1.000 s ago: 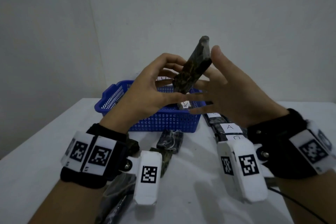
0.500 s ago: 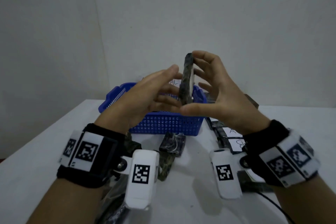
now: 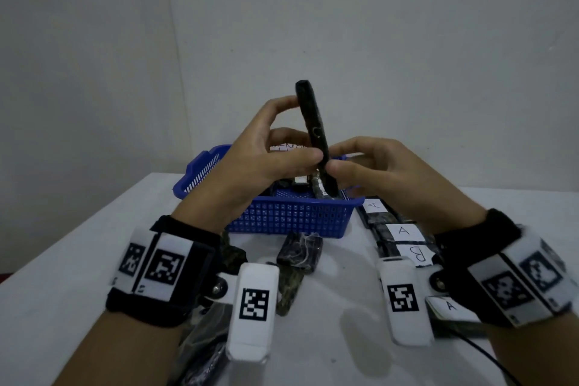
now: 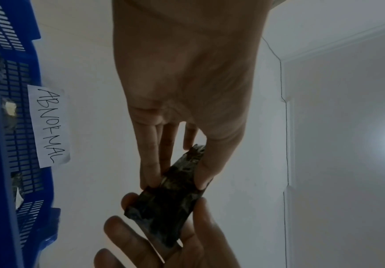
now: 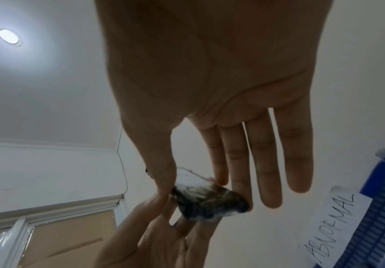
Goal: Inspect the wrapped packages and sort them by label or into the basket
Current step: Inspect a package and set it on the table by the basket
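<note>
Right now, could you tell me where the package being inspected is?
In the head view the package stands on edge, centre frame, held between the left hand and right hand above the blue basket.

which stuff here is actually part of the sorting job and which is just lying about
Part of the job:
- held package, pinched by left hand and right hand
- blue basket tagged ABNORMAL
- labelled packages
- unsorted packages

Just there:
- black cable
- ceiling light

A white table (image 3: 78, 260) spreads below my grip, and a black cable (image 3: 484, 355) trails across it, low to my right. Behind my grip is a bare pale wall (image 3: 407, 41). Overhead a round ceiling lamp (image 5: 8, 37) glows. A thin wire (image 5: 121, 163) runs down the wall corner toward a tan panel (image 5: 72, 235) in a white frame.
</note>
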The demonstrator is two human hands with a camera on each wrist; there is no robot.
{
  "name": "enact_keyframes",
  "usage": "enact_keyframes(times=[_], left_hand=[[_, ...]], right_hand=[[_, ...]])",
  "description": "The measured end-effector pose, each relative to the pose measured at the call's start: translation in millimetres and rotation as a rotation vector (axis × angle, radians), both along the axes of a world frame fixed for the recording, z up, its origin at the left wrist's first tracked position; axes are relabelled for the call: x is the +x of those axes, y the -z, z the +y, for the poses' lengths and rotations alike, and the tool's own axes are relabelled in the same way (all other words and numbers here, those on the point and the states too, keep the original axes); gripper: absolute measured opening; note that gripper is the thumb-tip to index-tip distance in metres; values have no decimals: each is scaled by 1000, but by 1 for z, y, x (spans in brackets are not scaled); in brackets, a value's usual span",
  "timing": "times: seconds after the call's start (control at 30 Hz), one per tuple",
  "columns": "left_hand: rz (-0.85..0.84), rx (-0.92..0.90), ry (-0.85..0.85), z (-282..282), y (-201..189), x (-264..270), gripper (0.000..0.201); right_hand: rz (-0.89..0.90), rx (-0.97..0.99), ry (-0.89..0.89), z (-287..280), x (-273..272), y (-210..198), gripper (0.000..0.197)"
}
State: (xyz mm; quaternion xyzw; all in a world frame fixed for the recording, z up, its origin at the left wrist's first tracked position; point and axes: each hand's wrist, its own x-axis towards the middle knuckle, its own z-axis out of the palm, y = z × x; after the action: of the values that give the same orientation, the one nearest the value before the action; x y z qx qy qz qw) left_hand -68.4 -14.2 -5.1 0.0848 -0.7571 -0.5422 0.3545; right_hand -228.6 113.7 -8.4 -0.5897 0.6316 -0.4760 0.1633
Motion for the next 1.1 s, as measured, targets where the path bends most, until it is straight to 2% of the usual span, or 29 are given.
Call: enact_keyframes(times=[0.13, 0.23, 0.33, 0.47, 0.57, 0.63, 0.73, 0.9, 1.0, 1.1], left_hand=[[34, -51, -96, 3, -3, -1, 42], [119, -37, -133, 5, -8, 1, 45], [165, -63, -141, 5, -9, 2, 31], [204, -98, -155, 3, -8, 1, 36], [185, -100, -47, 3, -9, 6, 35], [171, -82, 35, 4, -10, 8, 30], [208, -75, 29, 8, -9, 3, 18], [221, -56, 81, 6, -6, 0, 3], [214, -31, 57, 1, -2, -2, 2], [190, 51, -24, -7, 1, -2, 8]], right_hand=[[-4, -52, -38, -2, -1, 0, 35], [-10, -47, -71, -1, -3, 1, 35], [9, -58, -81, -1, -5, 1, 34], [11, -31, -112, 0, -2, 0, 33], [17, -68, -70, 1, -4, 0, 30], [44, -107, -8, 1, -6, 1, 37], [85, -148, 61, -2, -6, 3, 49], [112, -163, 93, -5, -7, 8, 54], [147, -132, 112, -7, -9, 10, 52], [176, -93, 127, -9, -11, 13, 47]])
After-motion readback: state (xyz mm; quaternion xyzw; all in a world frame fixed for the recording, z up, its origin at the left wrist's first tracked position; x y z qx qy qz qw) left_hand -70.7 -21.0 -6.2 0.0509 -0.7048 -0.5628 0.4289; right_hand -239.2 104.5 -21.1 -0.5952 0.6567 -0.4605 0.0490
